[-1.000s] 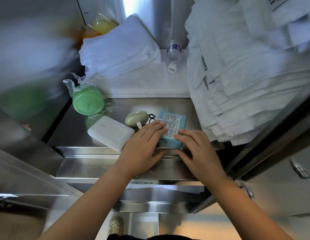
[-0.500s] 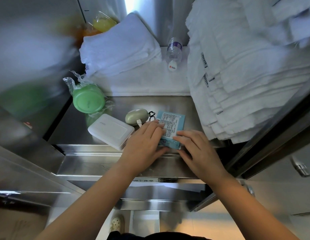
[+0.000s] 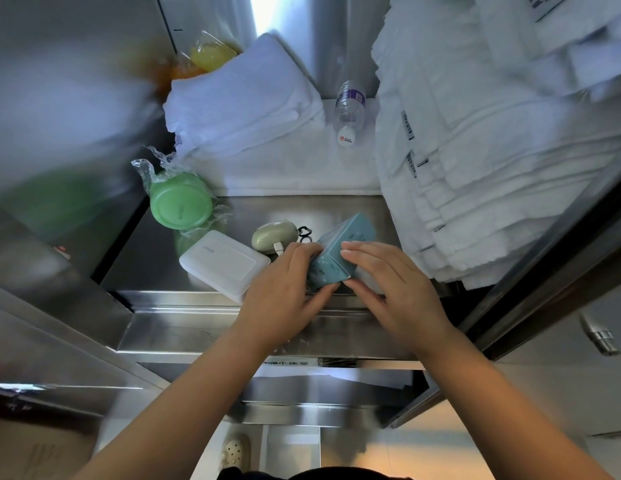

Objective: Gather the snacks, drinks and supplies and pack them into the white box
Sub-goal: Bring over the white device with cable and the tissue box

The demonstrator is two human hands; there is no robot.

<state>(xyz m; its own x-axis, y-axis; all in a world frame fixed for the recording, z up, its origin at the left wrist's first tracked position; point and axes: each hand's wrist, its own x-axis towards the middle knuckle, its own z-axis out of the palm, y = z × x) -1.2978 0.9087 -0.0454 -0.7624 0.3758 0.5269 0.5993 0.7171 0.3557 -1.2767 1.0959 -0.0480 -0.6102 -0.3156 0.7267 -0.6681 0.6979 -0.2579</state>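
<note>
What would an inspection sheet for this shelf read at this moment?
Surface: steel shelf, partly covered by folded white towels.
Job's things: teal box tilted up between both hands; water bottle lying on the towels; wrapped green tub.
Clutter: linen stack, white flat case, olive pouch.
Hands: left hand and right hand both hold the teal box.
Cables: short white lead by the olive pouch.
Surroundings: steel cabinet walls; door handle at right.

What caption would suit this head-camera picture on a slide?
The left hand and right hand hold a tilted blue box over a steel shelf beside white towels.
</note>
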